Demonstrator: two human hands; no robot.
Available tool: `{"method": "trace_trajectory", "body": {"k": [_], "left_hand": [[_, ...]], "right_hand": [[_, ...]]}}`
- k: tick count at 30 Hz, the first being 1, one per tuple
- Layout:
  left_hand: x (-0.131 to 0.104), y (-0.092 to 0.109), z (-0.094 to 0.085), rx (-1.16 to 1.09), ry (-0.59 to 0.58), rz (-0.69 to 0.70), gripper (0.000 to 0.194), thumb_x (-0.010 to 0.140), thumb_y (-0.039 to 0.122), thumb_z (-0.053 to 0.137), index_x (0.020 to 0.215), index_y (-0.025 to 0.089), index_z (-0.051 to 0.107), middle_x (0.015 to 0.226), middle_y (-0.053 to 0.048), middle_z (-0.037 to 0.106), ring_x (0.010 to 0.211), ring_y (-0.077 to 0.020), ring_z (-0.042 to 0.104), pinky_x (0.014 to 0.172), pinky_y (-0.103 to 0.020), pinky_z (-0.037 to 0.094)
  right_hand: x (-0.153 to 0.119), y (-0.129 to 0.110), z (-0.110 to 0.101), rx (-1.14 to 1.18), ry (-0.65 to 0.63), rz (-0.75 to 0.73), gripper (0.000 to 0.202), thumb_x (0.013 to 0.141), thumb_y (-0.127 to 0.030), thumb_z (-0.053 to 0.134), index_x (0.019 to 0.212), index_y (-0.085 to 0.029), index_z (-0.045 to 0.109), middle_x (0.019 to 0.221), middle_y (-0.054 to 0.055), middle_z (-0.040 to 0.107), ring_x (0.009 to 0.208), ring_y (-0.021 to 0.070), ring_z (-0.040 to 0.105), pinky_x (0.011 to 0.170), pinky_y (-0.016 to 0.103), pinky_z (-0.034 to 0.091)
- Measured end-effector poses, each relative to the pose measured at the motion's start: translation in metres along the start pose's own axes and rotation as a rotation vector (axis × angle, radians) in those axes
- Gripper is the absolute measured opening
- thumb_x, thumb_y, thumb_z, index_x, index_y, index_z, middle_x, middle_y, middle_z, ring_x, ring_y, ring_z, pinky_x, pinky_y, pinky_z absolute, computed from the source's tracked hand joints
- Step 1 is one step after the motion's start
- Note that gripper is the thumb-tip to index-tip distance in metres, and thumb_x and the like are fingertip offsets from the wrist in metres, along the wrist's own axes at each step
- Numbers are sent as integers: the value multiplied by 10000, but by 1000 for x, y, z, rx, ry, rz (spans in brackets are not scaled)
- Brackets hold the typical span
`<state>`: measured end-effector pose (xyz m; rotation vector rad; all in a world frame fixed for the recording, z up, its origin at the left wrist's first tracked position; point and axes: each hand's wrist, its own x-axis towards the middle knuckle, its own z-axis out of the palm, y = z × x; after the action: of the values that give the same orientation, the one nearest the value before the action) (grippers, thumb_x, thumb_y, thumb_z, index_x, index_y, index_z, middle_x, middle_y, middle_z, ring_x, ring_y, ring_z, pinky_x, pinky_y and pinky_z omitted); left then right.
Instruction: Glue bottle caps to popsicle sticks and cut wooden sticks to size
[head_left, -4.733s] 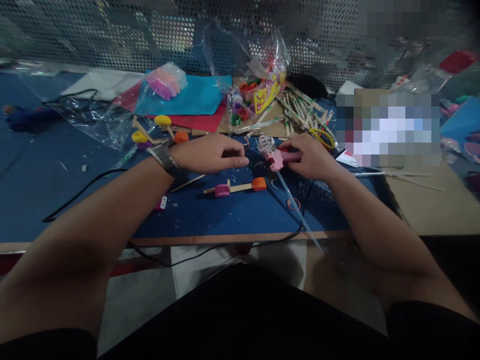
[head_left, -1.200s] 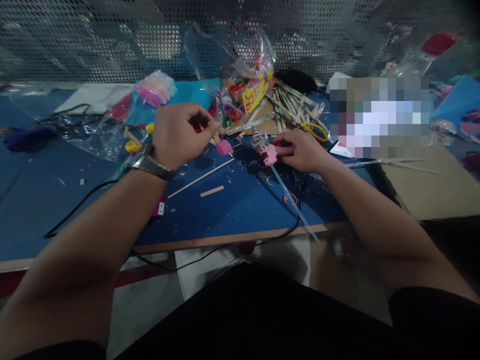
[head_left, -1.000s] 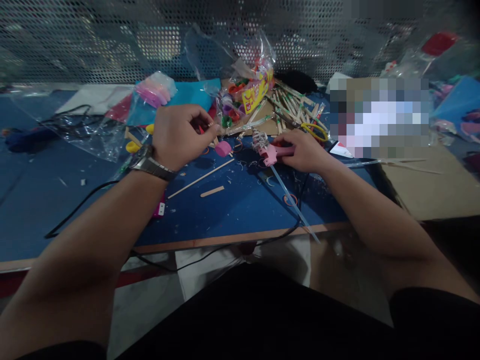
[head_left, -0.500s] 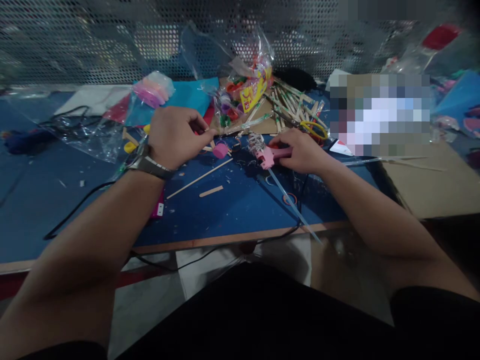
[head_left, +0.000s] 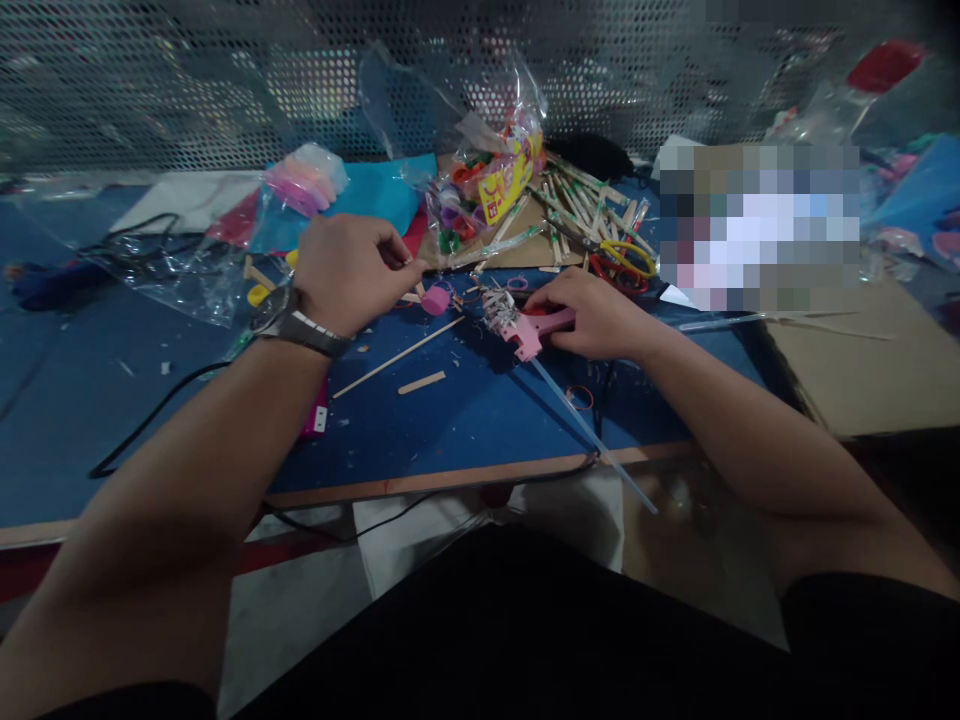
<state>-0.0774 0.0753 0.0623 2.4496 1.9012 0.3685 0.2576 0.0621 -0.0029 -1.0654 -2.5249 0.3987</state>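
My right hand (head_left: 596, 310) is wrapped around the handle of a pink hot glue gun (head_left: 526, 335). Its nozzle end is covered in crumpled foil, and a long clear glue stick (head_left: 600, 445) sticks out of its back toward me. My left hand (head_left: 356, 275), with a watch on the wrist, pinches a short wooden craft stick (head_left: 418, 290) between thumb and fingertips. A pink bottle cap (head_left: 436, 300) is at the stick's lower end; whether it is fixed there I cannot tell. The foil end of the gun is a little right of the cap, apart from it.
A thin wooden skewer (head_left: 397, 358) and a flat craft stick (head_left: 421, 383) lie on the blue table (head_left: 450, 440). Behind are a clear bag of colored caps (head_left: 480, 195), a pile of sticks (head_left: 581, 200) and yellow-handled scissors (head_left: 630, 257). Cardboard (head_left: 862, 370) is at right.
The glue gun in my right hand has shifted slightly left and toward me, its glue stick swinging with it. The pink cap has tilted and moved slightly left; my left hand has barely moved.
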Motion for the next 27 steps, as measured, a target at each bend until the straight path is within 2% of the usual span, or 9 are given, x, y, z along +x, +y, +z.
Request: {"method": "trace_trajectory", "body": {"k": [6,9,14,18,20,23,25,27], "left_hand": [[3,-1,4,-27,12,-17,490,1009,585,606,1083,150,818,1091,-74,832,1015,-201,702,861,-368,477],[4,1,5,-30,-19,-16,504,1014,574,588,1114,130,804,1122,-62,832,1047,-198,703,875,-354,470],[5,1,9,-86,-9,-11,388,975,533,671,1043,171,788,1072,-63,841,1008,-200,710,871,-358,495],[5,-2,12,-78,59,25,500,1002,655,623,1192,216,766,997,-14,808,961,-187,687,833,-359,468],[3,-3,13,-94,114,77,509,1020,669,603,1248,235,740,954,6,775,896,-164,658,826,-348,470],[1,-3,16,-158,210,218,382,1026,608,613,1094,260,756,795,21,717,765,-151,632,771,-338,479],[-1,-1,18,-177,166,370,368,1025,584,600,960,263,769,732,9,708,721,-157,642,719,-338,464],[-2,2,19,-101,13,504,395,1014,577,592,916,253,795,777,-24,756,758,-179,678,716,-341,453]], "right_hand": [[-1,-5,3,-39,-63,3,475,787,-248,722,1256,-235,792,1211,100,819,1211,390,649,1062,540,469],[-1,-10,3,-49,-80,29,506,790,-240,716,1292,-235,785,1214,118,808,1234,402,635,1071,550,448],[-1,-11,2,-43,-91,35,498,795,-244,714,1288,-237,789,1199,128,786,1222,396,630,1075,546,452],[-2,-8,3,-36,-87,34,499,808,-264,705,1300,-234,784,1201,128,786,1235,390,623,1083,546,451],[-2,-7,3,-30,-82,24,490,810,-265,703,1291,-224,784,1201,130,794,1227,394,625,1073,545,457],[-2,-7,2,-26,-79,5,463,809,-264,702,1260,-205,787,1200,130,805,1205,393,630,1053,532,470],[-2,-7,1,-22,-70,3,451,812,-258,696,1250,-200,787,1196,129,804,1187,387,630,1046,524,481],[-2,-7,1,-14,-47,14,451,816,-249,696,1255,-207,785,1198,124,802,1176,383,626,1053,529,487]]}}
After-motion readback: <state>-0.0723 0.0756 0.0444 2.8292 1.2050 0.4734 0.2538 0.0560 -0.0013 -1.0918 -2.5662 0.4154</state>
